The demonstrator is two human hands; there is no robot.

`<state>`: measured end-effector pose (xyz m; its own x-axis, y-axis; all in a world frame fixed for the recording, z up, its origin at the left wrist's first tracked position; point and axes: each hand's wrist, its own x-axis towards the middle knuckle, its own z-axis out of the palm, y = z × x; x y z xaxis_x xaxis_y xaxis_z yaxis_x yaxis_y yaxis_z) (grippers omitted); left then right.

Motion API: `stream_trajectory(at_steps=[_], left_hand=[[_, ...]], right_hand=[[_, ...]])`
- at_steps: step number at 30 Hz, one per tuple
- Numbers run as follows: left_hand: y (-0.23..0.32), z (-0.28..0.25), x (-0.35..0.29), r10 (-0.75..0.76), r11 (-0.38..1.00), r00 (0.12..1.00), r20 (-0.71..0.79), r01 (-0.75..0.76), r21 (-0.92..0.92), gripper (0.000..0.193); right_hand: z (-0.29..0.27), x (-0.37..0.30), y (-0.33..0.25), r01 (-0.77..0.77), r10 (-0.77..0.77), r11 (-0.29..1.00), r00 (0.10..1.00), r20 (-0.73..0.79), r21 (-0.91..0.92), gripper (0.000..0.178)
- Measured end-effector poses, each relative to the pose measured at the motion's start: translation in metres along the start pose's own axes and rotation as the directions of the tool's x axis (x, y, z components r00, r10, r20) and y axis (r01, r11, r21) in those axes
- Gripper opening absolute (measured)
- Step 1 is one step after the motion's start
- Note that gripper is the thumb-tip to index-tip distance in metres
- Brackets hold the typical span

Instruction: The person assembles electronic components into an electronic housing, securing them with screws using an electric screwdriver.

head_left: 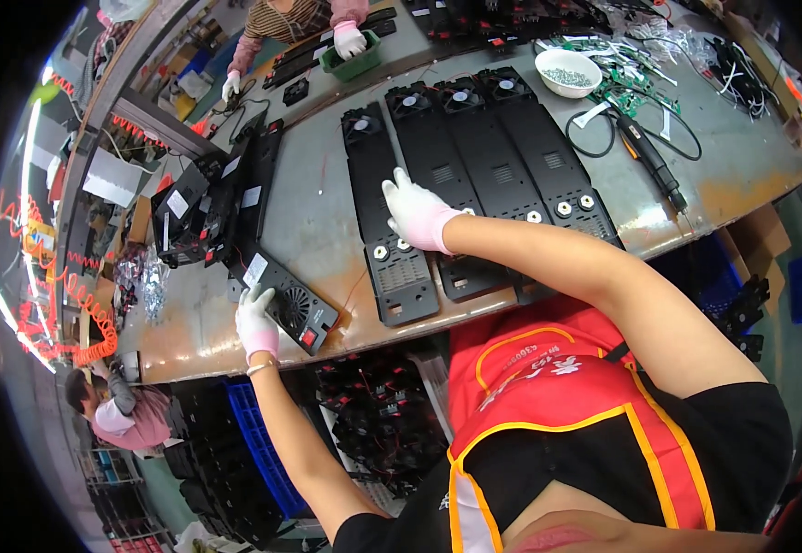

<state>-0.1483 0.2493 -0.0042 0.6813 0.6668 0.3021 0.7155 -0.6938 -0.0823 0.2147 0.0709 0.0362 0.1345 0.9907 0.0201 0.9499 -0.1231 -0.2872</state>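
Observation:
Several long black panels (496, 157) lie side by side on the metal table, with small fans at their far ends and round metal fittings near me. My right hand (417, 214), in a white and pink glove, rests over the gap between the leftmost panel (373, 184) and its neighbour, fingers apart. At the table's front edge, my gloved left hand (258, 324) grips the side of a black panel (292, 302) with a round vent grille, a white label and a red switch. The undersides of the left fingers are hidden.
Stacked black housings (203, 212) stand at the left. At the right lie an electric screwdriver (652, 164) with its cable, a white bowl of screws (568, 74) and green circuit boards (636, 88). Across the table, a gloved co-worker's hand (349, 41) reaches into a green bin (353, 63).

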Motion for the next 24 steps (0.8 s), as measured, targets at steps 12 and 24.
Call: stream_trajectory(at_steps=[12, 24], left_hand=[[0.233, 0.002, -0.020, 0.002, 0.914, 0.994, -0.112, -0.048, -0.403, 0.048], [0.259, 0.021, 0.000, -0.133, 0.829, 0.991, -0.029, 0.096, -0.551, 0.058]], right_hand=[[0.001, -0.133, 0.036, 0.507, -0.491, 0.862, 0.845, -0.212, 0.028, 0.044], [0.028, -0.143, 0.042, 0.392, -0.367, 0.919, 0.881, -0.298, 0.027, 0.026]])
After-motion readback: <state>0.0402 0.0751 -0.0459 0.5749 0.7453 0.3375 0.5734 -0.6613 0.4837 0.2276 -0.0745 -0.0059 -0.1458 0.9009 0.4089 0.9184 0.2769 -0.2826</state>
